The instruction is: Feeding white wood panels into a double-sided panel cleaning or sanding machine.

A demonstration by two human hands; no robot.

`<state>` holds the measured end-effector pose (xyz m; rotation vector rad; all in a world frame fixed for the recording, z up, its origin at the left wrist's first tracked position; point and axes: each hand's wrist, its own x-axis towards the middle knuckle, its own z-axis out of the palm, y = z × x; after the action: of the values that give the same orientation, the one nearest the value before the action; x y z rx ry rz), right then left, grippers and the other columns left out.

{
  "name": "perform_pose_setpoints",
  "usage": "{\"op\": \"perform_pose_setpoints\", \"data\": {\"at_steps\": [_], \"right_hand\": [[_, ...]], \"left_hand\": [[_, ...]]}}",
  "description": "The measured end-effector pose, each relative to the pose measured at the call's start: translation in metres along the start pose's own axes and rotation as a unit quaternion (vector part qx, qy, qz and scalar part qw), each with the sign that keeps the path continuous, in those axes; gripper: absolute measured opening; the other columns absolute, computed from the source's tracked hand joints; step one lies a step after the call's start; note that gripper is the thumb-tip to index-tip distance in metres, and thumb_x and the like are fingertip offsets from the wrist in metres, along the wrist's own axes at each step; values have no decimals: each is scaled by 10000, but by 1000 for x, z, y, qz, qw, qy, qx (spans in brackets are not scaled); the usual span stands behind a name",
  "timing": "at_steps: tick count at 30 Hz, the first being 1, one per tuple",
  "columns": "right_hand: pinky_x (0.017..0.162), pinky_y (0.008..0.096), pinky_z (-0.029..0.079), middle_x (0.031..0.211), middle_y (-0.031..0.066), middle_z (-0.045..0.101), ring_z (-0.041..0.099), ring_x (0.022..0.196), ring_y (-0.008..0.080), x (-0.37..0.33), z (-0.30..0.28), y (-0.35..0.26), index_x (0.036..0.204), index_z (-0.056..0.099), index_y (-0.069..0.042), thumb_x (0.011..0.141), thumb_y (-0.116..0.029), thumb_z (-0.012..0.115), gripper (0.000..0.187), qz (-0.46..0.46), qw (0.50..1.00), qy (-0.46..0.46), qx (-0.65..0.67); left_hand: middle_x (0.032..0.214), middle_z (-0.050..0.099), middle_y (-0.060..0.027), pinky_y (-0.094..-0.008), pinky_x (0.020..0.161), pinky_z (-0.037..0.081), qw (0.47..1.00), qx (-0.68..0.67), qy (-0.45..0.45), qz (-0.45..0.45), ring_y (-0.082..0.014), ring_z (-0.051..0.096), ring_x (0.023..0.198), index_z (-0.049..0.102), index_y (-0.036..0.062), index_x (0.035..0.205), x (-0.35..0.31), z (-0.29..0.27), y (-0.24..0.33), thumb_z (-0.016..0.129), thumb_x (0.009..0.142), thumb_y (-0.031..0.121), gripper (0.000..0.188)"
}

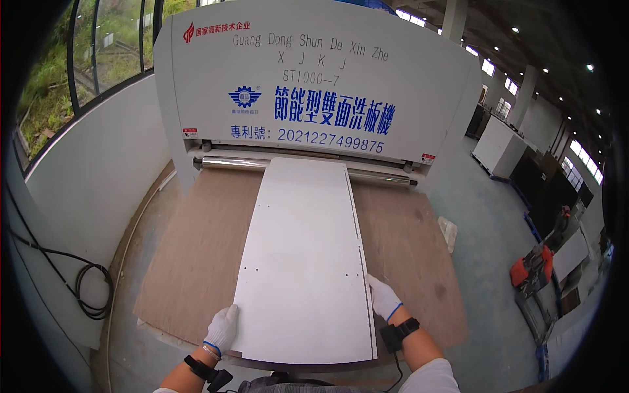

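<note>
A long white panel [301, 242] with small drilled holes and a dark groove along its right side lies lengthwise before me. Its far end reaches the shiny metal roller [380, 177] at the front of a large white machine [314, 72]. My left hand [223, 326], in a white knit glove, holds the panel's left edge near the close corner. Farther up on the other side, my gloved right hand [384, 298] grips the right edge. The fingers of both hands are partly hidden at the panel's edges. Under the panel is a wide brown board [190, 242].
Windows [111, 46] and a low white wall [98, 137] stand to the left, with a coiled black cable [95, 288] beside them. At the right are a red pallet truck [534, 268] and stacked panels [501, 147]. A cable hangs from my right wrist's black device [398, 334].
</note>
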<state>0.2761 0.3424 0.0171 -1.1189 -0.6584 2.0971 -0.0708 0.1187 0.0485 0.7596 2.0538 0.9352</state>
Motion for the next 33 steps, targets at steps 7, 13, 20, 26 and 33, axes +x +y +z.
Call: {"op": "perform_pose_setpoints", "data": {"at_steps": [7, 13, 20, 26, 33], "right_hand": [[706, 423, 548, 958, 170, 633, 647, 785, 283, -133, -39, 79, 1163, 493, 26, 977, -295, 376, 389, 140, 985, -91, 42], [687, 433, 543, 874, 175, 628, 643, 769, 288, -122, -41, 110, 1056, 516, 39, 974, -278, 378, 355, 43, 997, -47, 40], [778, 449, 527, 961, 198, 621, 635, 820, 300, -104, -9, 99, 1083, 503, 36, 963, -237, 389, 319, -5, 980, -52, 190], [856, 480, 491, 992, 228, 613, 620, 884, 327, -100, -8, 100, 1101, 495, 54, 961, -228, 385, 333, 5, 964, -88, 251], [877, 480, 477, 1036, 246, 595, 601, 956, 340, -91, 6, 87, 1133, 492, 47, 944, -210, 414, 328, -18, 955, -106, 275]], "left_hand": [[937, 657, -169, -343, 803, 460, 1000, -3, -7, 22, -249, 619, 872, 587, -58, 1086, 47, 9, -8, 429, 922, 424, 534], [812, 631, -106, -307, 700, 469, 995, -68, -33, 64, -167, 577, 731, 597, -65, 1041, 70, 13, 10, 440, 920, 415, 519], [730, 591, -20, -260, 568, 446, 982, -149, -102, 53, -104, 539, 633, 606, -54, 997, 98, 12, 13, 512, 900, 282, 362], [723, 584, -10, -239, 534, 431, 973, -171, -143, 53, -84, 515, 595, 604, -47, 965, 113, 5, 9, 529, 898, 236, 300], [746, 600, -27, -261, 563, 447, 983, -144, -86, 68, -106, 530, 611, 599, -66, 1006, 144, 17, 8, 516, 911, 228, 320]]}}
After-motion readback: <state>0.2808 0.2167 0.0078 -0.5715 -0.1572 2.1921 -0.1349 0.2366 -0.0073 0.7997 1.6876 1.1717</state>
